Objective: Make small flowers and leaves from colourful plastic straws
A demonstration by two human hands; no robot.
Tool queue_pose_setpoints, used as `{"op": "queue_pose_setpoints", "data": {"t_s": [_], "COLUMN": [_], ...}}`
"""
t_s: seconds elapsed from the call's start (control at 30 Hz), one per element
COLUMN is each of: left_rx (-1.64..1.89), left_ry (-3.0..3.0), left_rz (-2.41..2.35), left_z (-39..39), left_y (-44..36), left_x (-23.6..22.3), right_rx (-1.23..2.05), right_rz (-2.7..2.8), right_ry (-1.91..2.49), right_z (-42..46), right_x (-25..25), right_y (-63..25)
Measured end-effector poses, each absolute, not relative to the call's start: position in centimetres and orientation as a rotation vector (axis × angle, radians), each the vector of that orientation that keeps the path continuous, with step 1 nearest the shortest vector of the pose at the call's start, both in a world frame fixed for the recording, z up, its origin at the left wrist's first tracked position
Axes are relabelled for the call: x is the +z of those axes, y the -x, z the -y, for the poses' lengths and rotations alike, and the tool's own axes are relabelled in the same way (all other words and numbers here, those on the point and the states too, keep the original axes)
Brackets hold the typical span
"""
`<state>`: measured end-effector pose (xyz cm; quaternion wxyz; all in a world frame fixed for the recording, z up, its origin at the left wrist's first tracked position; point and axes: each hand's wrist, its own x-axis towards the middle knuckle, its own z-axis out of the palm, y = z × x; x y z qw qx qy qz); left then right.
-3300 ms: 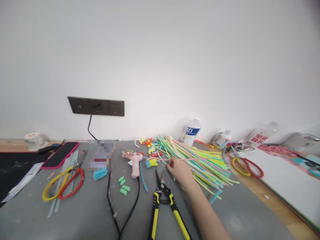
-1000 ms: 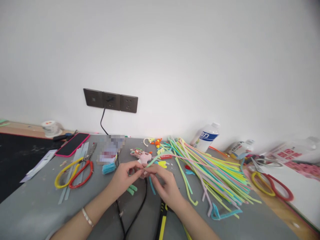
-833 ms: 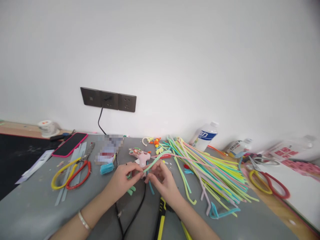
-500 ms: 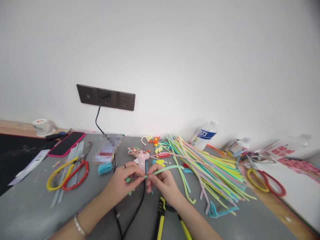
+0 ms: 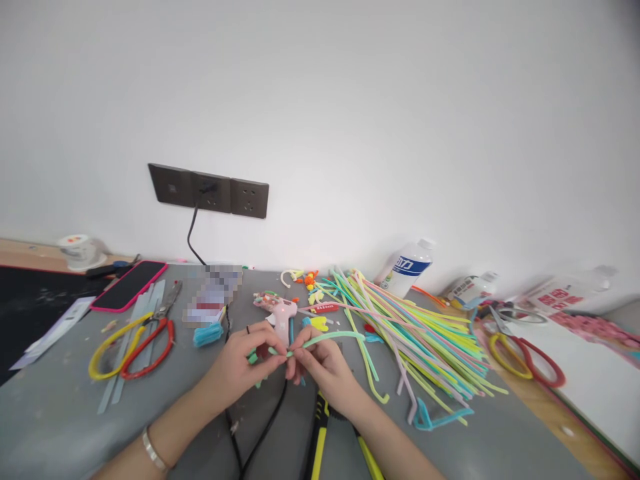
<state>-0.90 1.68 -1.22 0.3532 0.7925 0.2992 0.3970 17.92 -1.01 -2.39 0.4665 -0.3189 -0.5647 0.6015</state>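
A light green pipe cleaner (image 5: 336, 335) runs between my two hands, its free end curving off to the right. My left hand (image 5: 253, 363) pinches it between thumb and index finger, with a short green piece showing at the left of the fingers. Fingertips almost touching the left ones, my right hand (image 5: 323, 363) is closed on the same pipe cleaner. Just behind the hands lies a pink glue gun (image 5: 283, 313), partly hidden. Below the right hand are yellow-and-black pliers (image 5: 320, 433), partly covered by the wrist.
Many coloured pipe cleaners (image 5: 415, 327) spread at the right, before a white bottle (image 5: 407, 267). Red-and-yellow-handled scissors (image 5: 150, 343), a phone (image 5: 131, 285) and a blue bundle (image 5: 208, 335) lie left. More scissors (image 5: 530, 357) rest far right. A black cord (image 5: 270, 423) crosses the mat.
The hands stay together on the green pipe cleaner, with a small shift of the fingers. The whole view has moved slightly, so things sit a little further left.
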Motion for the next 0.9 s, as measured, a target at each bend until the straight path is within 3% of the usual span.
{"op": "queue_pose_setpoints", "data": {"t_s": [0.7,0.9], "left_rx": [0.772,0.875], "left_ry": [-2.014,-1.962], "left_rz": [-0.689,-0.662], "left_z": [-1.1,-1.2], "left_y": [1.3,1.0], "left_x": [0.0,0.2], "right_rx": [1.609,1.606], "right_rz": [1.360,1.329], "right_ry": [0.664,0.672], "right_z": [1.1,0.7], "right_x": [-2.2,-2.2], "right_y": [-17.8,-18.1]}}
